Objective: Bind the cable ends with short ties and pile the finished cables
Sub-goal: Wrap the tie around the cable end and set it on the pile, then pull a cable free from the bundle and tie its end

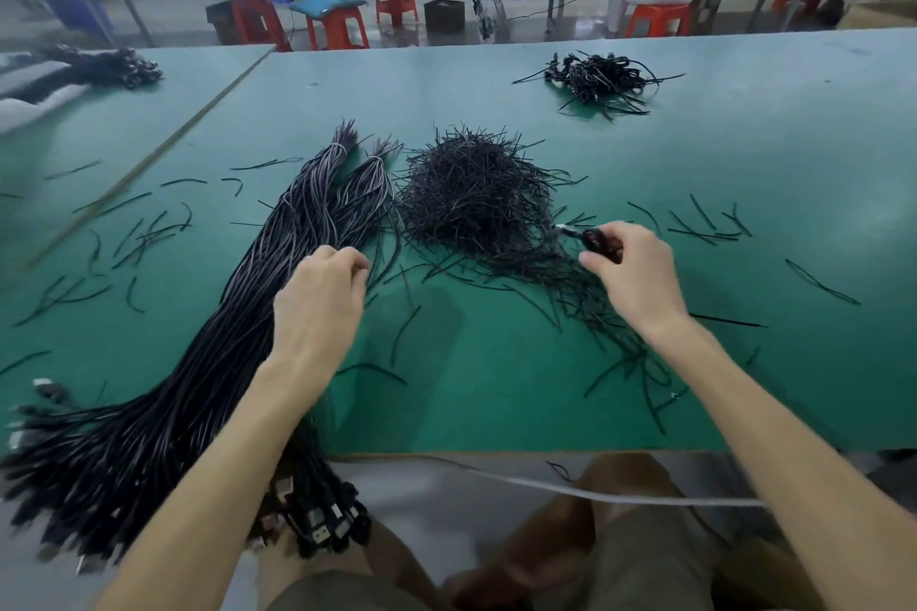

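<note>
Reaching into the bundle of cables (208, 362) on the left of the tabletop (744, 164), the left hand (317, 298) curls its fingers round strands at the bundle's edge. The right hand (640, 273) pinches a dark cable end (595, 241) beside the heap of short ties (476, 199). The binding step seems just begun: next, one tie must be singled out and wrapped round that end, well before the finished pile (600, 79) beyond.

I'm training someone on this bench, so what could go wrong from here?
The right hand holds its coiled black cable beside the heap of short black ties; loose ties could snag in it. The bundle of long black cables overhangs the near edge of the green table; a tug from the left hand could drag it off.
</note>
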`<state>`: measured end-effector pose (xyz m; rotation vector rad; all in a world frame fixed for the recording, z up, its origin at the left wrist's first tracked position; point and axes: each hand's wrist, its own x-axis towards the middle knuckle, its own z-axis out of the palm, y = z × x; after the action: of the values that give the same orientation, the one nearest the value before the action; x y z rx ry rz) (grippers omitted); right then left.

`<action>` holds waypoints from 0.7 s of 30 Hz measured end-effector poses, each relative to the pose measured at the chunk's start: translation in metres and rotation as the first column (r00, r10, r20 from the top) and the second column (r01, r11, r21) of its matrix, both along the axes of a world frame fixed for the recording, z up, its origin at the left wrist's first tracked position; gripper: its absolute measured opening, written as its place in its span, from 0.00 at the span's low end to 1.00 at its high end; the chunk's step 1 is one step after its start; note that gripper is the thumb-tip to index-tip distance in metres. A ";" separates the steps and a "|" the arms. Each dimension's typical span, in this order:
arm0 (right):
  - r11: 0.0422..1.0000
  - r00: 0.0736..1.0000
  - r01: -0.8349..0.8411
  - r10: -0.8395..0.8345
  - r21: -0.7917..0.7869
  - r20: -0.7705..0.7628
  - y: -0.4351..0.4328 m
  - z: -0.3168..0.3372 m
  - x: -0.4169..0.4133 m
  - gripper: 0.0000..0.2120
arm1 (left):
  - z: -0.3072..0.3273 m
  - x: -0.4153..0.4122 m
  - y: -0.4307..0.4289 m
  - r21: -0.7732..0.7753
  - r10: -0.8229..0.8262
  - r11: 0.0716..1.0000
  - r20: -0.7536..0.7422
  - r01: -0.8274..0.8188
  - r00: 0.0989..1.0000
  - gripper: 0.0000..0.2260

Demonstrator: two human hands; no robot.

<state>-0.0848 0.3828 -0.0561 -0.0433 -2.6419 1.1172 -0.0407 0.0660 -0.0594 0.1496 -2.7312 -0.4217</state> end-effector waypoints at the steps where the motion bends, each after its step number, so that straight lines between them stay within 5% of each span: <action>1: 0.998 1.000 0.022 -0.022 0.058 0.009 0.006 -0.003 -0.007 0.14 | -0.001 -0.002 -0.006 -0.093 0.056 0.994 0.033 -0.053 0.998 0.10; 4: 0.979 0.999 0.026 -0.034 0.202 0.035 0.013 -0.019 -0.017 0.16 | -0.003 -0.008 -0.015 -0.274 0.193 0.951 0.156 -0.146 0.969 0.14; 8: 0.959 0.999 0.045 -0.048 0.278 0.004 0.015 -0.035 -0.016 0.18 | -0.007 -0.015 -0.026 -0.302 0.229 0.940 0.218 -0.158 0.949 0.12; 17: 0.863 0.990 0.107 -0.048 0.493 -0.131 0.009 -0.033 0.001 0.24 | 0.004 -0.017 -0.028 -0.276 0.154 0.954 0.132 -0.113 0.979 0.03; 21: 0.896 0.979 -0.019 0.106 0.444 -0.173 -0.020 -0.025 0.018 0.24 | 0.014 -0.009 -0.004 -0.043 0.064 0.997 0.044 -0.062 0.997 0.01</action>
<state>-0.0664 0.3623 -0.0806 0.2305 -2.6636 0.4819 -0.0502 0.0624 -0.0454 0.2360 -2.7694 -0.3474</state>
